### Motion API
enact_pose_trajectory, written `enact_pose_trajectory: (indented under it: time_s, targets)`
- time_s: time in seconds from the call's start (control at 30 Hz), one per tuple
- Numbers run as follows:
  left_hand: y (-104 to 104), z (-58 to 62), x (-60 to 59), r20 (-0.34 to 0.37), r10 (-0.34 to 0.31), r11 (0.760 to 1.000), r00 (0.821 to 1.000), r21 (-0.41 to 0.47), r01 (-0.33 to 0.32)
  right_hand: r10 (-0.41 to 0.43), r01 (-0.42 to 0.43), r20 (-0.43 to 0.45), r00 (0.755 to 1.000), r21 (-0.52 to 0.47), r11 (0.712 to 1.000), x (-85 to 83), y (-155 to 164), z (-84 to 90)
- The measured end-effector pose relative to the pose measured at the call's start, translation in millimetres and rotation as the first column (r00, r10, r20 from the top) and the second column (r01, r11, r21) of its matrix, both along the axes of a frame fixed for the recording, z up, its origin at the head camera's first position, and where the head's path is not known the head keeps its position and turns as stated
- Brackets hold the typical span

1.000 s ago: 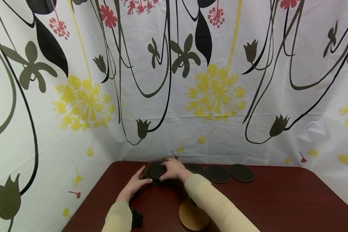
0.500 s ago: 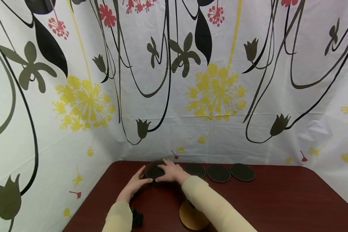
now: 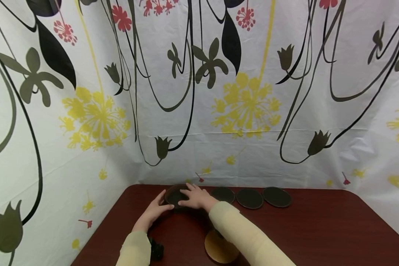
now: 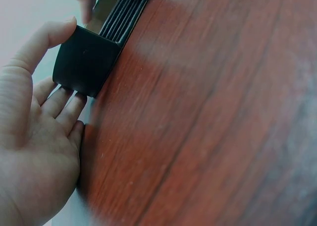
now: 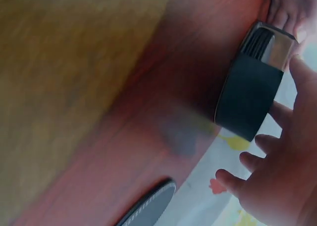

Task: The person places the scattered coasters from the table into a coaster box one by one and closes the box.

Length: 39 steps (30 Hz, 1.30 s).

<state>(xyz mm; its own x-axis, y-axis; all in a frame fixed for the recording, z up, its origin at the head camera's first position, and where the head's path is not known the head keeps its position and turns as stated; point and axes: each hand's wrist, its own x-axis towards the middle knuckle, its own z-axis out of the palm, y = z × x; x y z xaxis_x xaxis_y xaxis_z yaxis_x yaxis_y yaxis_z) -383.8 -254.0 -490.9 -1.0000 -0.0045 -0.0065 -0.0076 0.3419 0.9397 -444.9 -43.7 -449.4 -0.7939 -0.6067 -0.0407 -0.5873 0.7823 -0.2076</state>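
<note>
A round, dark coaster holder [image 3: 174, 195] stands near the table's back edge, left of the middle. Through the slot in its side, several dark coasters [image 4: 123, 19] show stacked inside. My left hand [image 3: 154, 210] grips the holder from the left, thumb at the top rim and fingers round its far side. My right hand [image 3: 199, 198] is at the holder's right side, its fingers spread and reaching over the top. In the right wrist view those fingers lie loosely beside the wall, with the thumb close to the rim. Nothing is pinched in that hand.
Three dark round coasters lie in a row right of the holder: a left one [image 3: 223, 194], a middle one [image 3: 249, 198] and a right one [image 3: 277, 197]. A golden-brown disc [image 3: 220, 248] lies nearer, partly under the right sleeve. A flower-patterned curtain [image 3: 246, 155] hangs behind the table.
The coaster in my right hand went down into the holder, and that hand's fingers loosened and spread. The left hand kept its grip on the holder.
</note>
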Motion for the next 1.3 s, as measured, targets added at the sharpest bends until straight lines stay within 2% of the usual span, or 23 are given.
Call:
enact_pose_trajectory:
  time_s: [0.33, 0.5, 0.67, 0.9, 1.3]
  targets:
    - [-3, -0.6, 0.1, -0.004, -0.005, 1.0, 1.0, -0.013, 0.005, -0.006, 0.002, -0.028, 1.0, -0.156, 0.988, -8.4, 50, 14.7]
    - [-5, -0.8, -0.4, -0.006, -0.006, 1.0, 1.0, -0.014, 0.006, -0.023, 0.021, -0.008, 1.0, -0.226, 0.974, -16.4, 85, 13.4]
    - [-5, -1.8, -1.6, -0.01, -0.02, 1.0, 1.0, -0.016, 0.02, -0.069, 0.068, 0.009, 0.998, -0.285, 0.956, -19.8, 118, 4.9]
    - [-5, -4.7, -0.6, -0.003, -0.024, 0.999, 1.0, -0.022, 0.024, -0.155, 0.148, -0.006, 0.988, -0.263, 0.953, -21.2, 146, -11.6]
    - [-3, -5.9, 1.5, -0.016, -0.018, 0.999, 1.0, -0.032, 0.017, -0.219, 0.221, 0.031, 0.975, -0.2, 0.955, -22.0, 151, -20.9]
